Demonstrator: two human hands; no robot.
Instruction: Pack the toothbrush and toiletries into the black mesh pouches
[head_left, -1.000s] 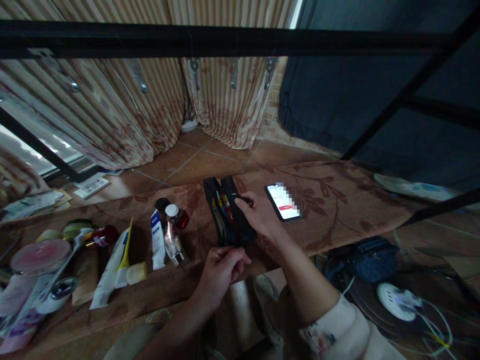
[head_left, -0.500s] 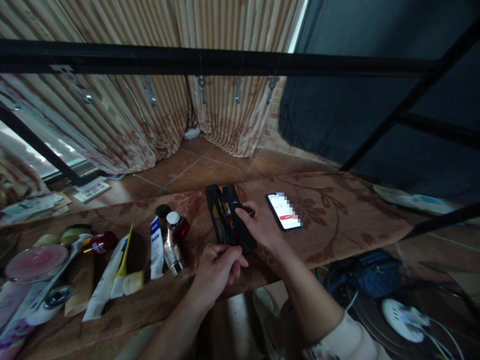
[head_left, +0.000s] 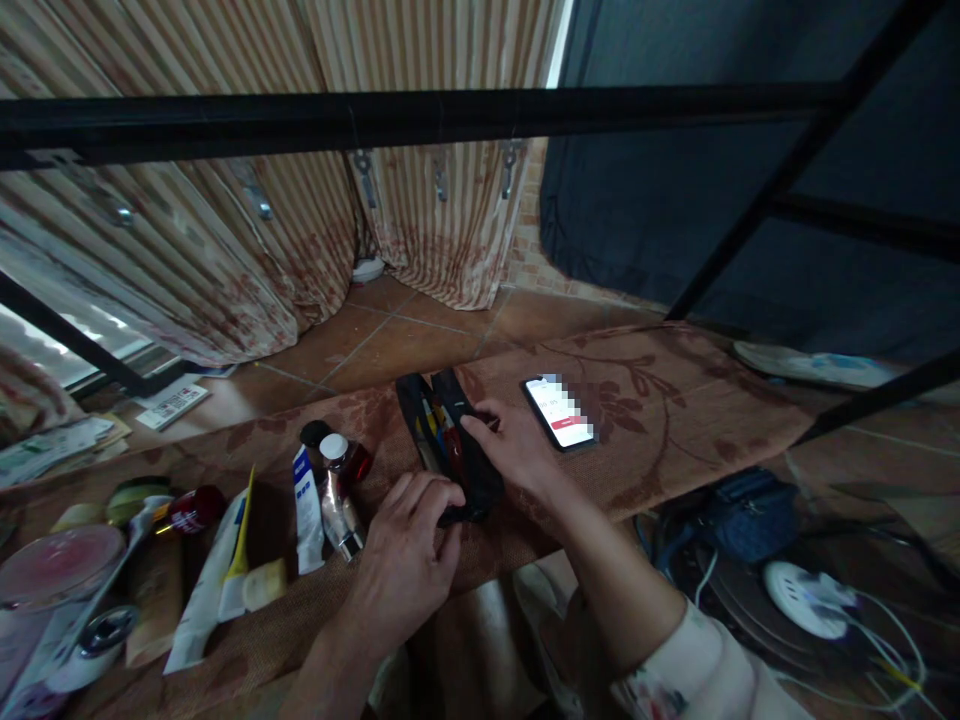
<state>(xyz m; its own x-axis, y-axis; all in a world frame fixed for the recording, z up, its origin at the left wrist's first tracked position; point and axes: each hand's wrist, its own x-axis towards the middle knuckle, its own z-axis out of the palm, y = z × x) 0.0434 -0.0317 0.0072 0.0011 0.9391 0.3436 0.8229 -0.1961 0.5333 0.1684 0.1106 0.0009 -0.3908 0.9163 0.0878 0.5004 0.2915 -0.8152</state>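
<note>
A black zip pouch (head_left: 478, 482) lies unfolded on the cloth, its two long sides spread apart. Yellow, blue and red slim items (head_left: 442, 430) show inside it; their kind is too small to tell. My right hand (head_left: 519, 450) grips the pouch's right side, thumb on top. At the near left end, my left hand (head_left: 409, 545) has its fingers curled over the pouch's edge. Right of the pouch lies a phone (head_left: 559, 412) with its screen lit and partly pixelated.
On the patterned brown cloth (head_left: 660, 420) to the left are a blue-and-white tube (head_left: 307, 510), a white-capped red bottle (head_left: 349, 460), a yellow-handled brush (head_left: 240, 550) and several cosmetics. A black metal bar (head_left: 420, 115) crosses above. A white power strip (head_left: 802, 600) sits lower right.
My left hand has turned over and come onto the near edge of the pouch, which has opened wider. My right hand keeps its grip. The view has shifted slightly.
</note>
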